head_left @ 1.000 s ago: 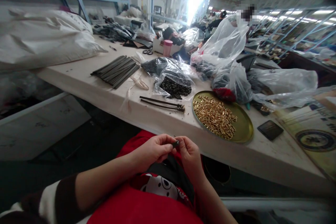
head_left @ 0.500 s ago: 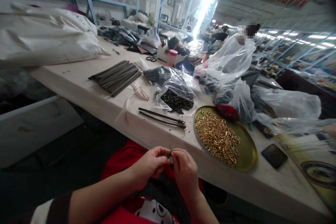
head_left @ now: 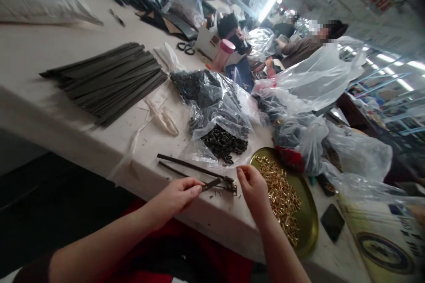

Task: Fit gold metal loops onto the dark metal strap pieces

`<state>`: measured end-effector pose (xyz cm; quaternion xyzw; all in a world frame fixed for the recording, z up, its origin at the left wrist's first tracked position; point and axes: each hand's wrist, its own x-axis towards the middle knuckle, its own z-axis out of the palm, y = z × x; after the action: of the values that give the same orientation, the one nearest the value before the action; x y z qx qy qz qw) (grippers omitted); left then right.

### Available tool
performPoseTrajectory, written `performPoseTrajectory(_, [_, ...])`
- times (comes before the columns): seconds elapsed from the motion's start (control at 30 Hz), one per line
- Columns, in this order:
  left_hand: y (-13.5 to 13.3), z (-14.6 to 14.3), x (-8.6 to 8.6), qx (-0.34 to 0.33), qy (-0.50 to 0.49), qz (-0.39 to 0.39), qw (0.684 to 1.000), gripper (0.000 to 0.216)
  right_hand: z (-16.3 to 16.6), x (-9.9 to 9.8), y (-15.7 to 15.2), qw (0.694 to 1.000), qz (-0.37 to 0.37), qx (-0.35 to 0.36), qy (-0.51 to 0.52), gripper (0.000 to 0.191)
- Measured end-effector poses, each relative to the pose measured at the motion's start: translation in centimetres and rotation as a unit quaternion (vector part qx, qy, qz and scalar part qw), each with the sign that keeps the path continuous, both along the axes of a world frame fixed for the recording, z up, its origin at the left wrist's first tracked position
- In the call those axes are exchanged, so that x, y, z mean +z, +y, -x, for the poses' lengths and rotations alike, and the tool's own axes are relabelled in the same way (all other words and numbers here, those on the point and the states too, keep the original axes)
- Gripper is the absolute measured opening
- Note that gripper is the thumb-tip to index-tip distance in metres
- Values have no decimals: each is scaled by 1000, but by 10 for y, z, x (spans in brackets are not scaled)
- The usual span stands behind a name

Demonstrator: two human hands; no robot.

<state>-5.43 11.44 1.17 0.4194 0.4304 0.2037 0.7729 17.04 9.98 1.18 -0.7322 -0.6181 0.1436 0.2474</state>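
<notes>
My left hand (head_left: 179, 192) pinches the end of a short dark strap (head_left: 210, 184) and holds it over the table's front edge. Two similar dark straps (head_left: 189, 167) with metal ends lie on the table just beyond it. My right hand (head_left: 253, 185) hovers with its fingers curled together at the near rim of a round gold tray (head_left: 308, 230); what it holds, if anything, is hidden. A heap of small gold clips (head_left: 282, 192) fills the tray. An open clear bag of dark metal pieces (head_left: 222, 141) lies behind the straps.
A stack of long dark strips (head_left: 109, 79) lies at the left. Scissors (head_left: 184, 47) and a pink cup (head_left: 223, 53) stand further back. Crumpled plastic bags (head_left: 315, 79) crowd the right, and a dark phone (head_left: 332, 219) lies by the tray. Other people (head_left: 308, 40) sit far behind.
Both hands have risen from my lap to the table edge and parted. The left keeps the dark strap; the right has moved off it toward the gold tray. The camera has tipped down and closer.
</notes>
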Motion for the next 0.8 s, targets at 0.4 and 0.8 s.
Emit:
performPoseTrajectory(0.4, [46, -7, -5, -22, -37, 186, 982, 14, -27, -31, 56, 985, 94, 97, -110, 19])
performPoseTrajectory(0.8, [16, -44, 2, -21, -84, 168, 982, 14, -21, -2, 6, 929, 123, -42, 347, 22])
